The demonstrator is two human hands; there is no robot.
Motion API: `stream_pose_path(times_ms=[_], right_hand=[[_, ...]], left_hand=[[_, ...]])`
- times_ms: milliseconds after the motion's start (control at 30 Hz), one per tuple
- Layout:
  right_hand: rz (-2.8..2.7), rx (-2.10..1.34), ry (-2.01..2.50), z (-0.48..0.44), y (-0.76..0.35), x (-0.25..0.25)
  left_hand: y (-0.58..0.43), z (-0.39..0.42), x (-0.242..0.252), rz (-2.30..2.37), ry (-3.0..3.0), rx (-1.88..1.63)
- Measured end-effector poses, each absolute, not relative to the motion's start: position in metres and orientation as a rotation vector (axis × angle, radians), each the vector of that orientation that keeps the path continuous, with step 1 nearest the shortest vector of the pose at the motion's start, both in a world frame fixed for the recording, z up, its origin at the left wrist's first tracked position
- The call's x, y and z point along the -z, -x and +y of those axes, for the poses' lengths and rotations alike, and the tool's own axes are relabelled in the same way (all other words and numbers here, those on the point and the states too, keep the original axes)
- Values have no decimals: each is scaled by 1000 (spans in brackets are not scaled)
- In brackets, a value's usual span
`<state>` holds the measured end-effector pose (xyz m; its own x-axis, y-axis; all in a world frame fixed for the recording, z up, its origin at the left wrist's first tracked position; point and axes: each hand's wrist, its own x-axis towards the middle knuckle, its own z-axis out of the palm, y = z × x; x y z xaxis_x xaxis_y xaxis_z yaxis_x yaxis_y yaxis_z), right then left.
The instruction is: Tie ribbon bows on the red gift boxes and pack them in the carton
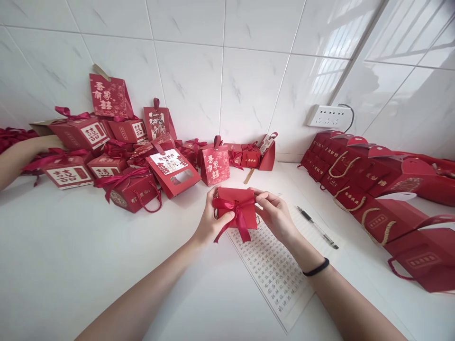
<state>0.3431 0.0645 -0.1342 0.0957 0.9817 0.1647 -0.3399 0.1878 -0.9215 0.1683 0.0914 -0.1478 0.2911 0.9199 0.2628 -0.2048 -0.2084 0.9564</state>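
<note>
Box (251,219), red, with ribbon bow (237,208), held over the far end of a handwritten sheet (272,272). Left hand (213,218): grasping its left side, thumb on the front. Right hand (277,214): fingers closed at its right edge. Pen (317,227), beside the right hand. Desk (106,265), white: assorted gift boxes (131,192) at left, handled boxes (373,222) at right.

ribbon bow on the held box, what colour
Ribbon bow: dark crimson, seen best in the head view.
</note>
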Motion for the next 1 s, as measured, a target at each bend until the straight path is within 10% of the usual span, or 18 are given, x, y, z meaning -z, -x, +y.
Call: stream_pose_path(times_ms=[1000], right_hand=[[-1250,-716,974,37,-337,115]], left_hand=[[-169,87,138,797,-1251,-1116]])
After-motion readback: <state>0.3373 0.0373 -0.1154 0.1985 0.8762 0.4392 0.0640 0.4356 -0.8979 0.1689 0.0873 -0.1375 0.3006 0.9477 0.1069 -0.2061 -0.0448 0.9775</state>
